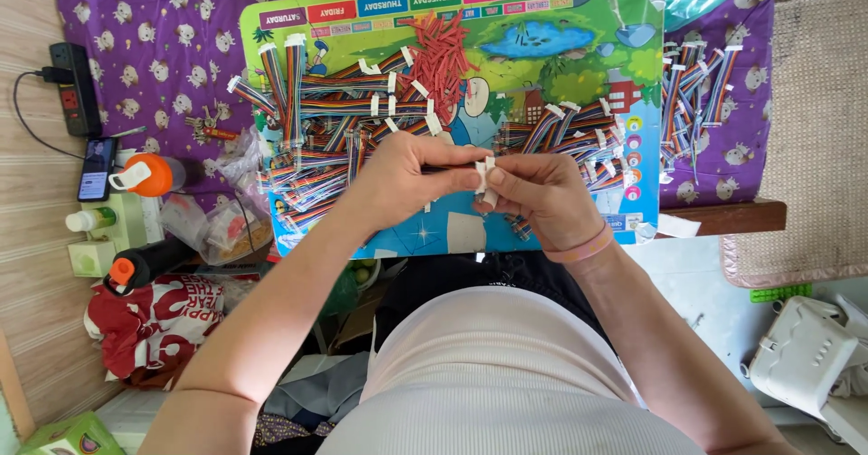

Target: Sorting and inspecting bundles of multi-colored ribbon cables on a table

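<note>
My left hand point(407, 179) and my right hand point(542, 197) meet over the near edge of a colourful picture board point(579, 39). Together they pinch a small ribbon cable with white connectors point(485, 177) between the fingertips. A pink band sits on my right wrist. Heaps of rainbow ribbon cables point(316, 121) lie on the board left of my left hand, more rainbow cables point(570, 134) lie beside my right hand, and a pile of short red pieces point(441, 48) lies further away in the middle.
Another bundle of cables point(696, 93) lies on the purple cloth at right. At left are a power strip point(72, 84), a phone point(95, 168), an orange-capped bottle point(149, 175) and plastic bags. A white plastic object point(805, 356) sits on the floor at lower right.
</note>
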